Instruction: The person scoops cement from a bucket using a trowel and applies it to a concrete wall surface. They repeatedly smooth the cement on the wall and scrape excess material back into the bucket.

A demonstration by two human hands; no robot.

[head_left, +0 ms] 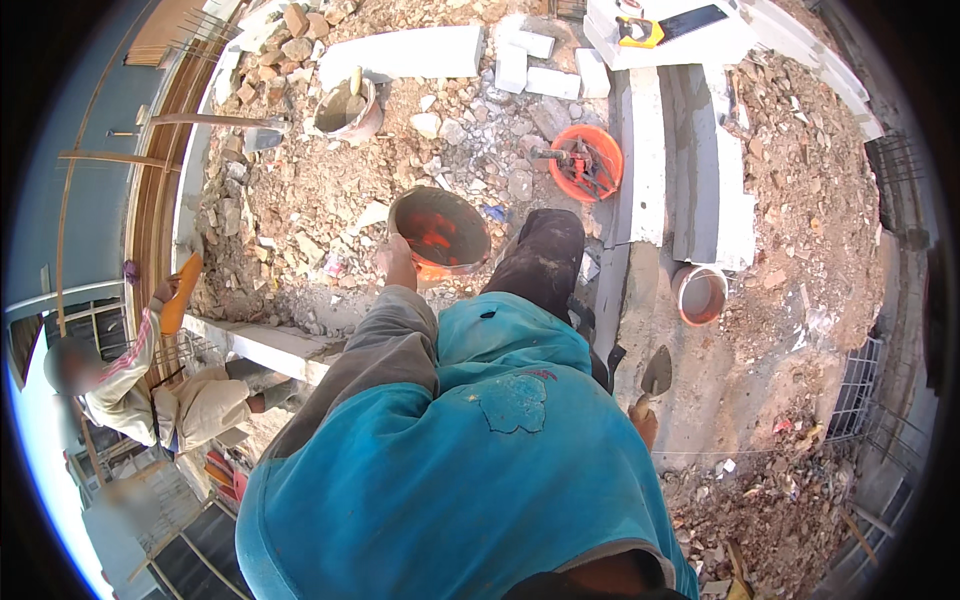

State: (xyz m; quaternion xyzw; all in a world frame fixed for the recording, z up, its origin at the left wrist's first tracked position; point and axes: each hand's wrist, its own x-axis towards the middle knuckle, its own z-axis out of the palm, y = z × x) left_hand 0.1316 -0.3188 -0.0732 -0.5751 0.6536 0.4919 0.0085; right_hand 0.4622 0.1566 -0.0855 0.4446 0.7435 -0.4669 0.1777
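Note:
My left hand grips the rim of an orange bucket. The bucket's inside is coated with grey mortar, with orange patches showing through, and it tilts toward me. Down at my right side, my right hand is closed around the handle of a trowel, its pointed blade upward and smeared grey. My dark-trousered leg stands just right of the bucket.
An orange tub of tools stands ahead, beside a low block wall. A small bucket sits right of it. Rubble covers the ground. White blocks lie ahead. A mortar bucket is far left; another person works at left.

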